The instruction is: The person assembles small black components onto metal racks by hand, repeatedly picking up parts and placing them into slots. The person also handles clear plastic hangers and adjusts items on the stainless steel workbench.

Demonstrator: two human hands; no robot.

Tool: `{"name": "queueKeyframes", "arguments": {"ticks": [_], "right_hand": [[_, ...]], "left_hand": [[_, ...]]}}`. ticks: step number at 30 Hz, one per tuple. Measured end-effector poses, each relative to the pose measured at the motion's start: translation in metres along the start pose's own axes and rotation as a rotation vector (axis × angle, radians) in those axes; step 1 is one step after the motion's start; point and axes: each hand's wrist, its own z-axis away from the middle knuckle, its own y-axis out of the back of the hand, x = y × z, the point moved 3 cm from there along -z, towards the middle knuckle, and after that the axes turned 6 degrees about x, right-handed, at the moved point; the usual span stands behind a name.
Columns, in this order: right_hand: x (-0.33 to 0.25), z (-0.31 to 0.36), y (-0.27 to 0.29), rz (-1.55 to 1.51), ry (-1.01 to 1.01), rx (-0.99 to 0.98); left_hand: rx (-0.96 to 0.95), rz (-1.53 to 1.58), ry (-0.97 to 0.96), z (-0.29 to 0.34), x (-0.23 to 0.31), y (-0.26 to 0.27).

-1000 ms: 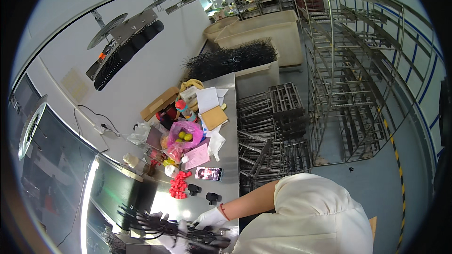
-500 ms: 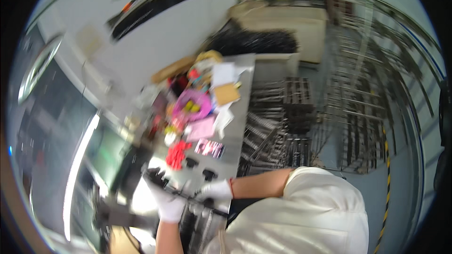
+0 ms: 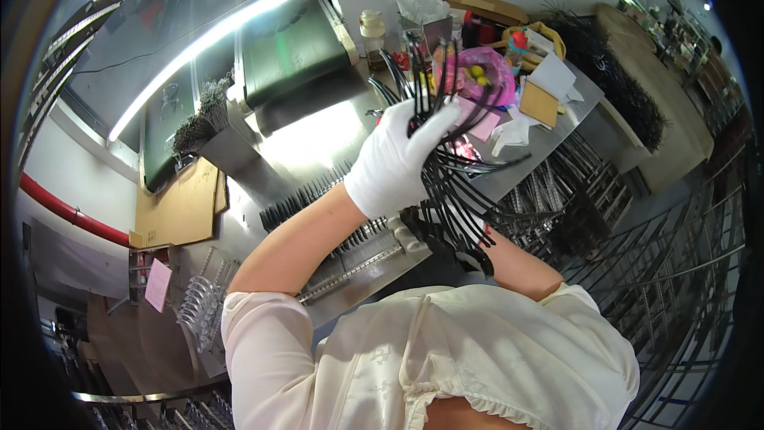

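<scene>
My left hand (image 3: 395, 158), in a white glove, is raised over the table edge and closed around a bunch of thin black curved strips (image 3: 454, 183). Their ends fan out above the fingers and hang down to the right. My right forearm (image 3: 521, 263), with a red band at the wrist, reaches in behind the strips. They hide most of my right hand, so its fingers do not show. Just left of the bunch, a row of upright black pieces (image 3: 306, 199) stands on the table beside a metal slotted bar (image 3: 350, 275).
A conveyor belt (image 3: 294, 52) lies beyond a bright lamp. A metal box of dark bristly pieces (image 3: 231, 143) and cardboard (image 3: 175, 211) stand left. A pink bag with yellow fruit (image 3: 481, 72), papers (image 3: 549, 76) and a jar (image 3: 372, 32) crowd the far table. Metal racks (image 3: 660, 295) fill the right.
My view has swung left, bringing the conveyor and cardboard into sight. The bunch of black strips is now held up in my left hand, in front of my right.
</scene>
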Motion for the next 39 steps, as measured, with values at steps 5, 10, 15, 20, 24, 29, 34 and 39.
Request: {"name": "queueKeyframes", "arguments": {"ticks": [5,10,15,20,24,29,34,39], "right_hand": [[0.007,0.007,0.008,-0.013,-0.065,-0.09],[0.027,-0.008,0.014,-0.046,-0.091,0.012],[0.005,-0.009,0.007,-0.009,-0.108,-0.084],[-0.004,-0.007,0.003,0.682,0.183,0.003],[0.012,-0.014,0.008,1.168,0.581,0.087],[0.025,0.006,0.046,0.118,0.014,-0.159],[0.028,0.024,0.065,0.039,-0.11,-0.17],[0.04,0.041,0.043,1.457,0.767,0.055]], "left_hand": [[-0.133,0.011,0.25,0.007,-0.018,-0.012],[-0.347,0.061,0.312,0.012,-0.033,-0.011],[-0.079,-0.06,-0.126,-0.01,-0.023,0.008],[-0.211,-0.043,-0.353,-0.015,-0.004,-0.011],[-0.577,-0.094,0.082,-0.006,-0.018,-0.027],[-0.282,-0.067,-0.273,-0.024,-0.019,-0.013],[-0.367,0.148,-0.269,-0.027,0.014,-0.025],[-0.725,-0.18,-0.2,0.006,0.001,-0.072]]}}
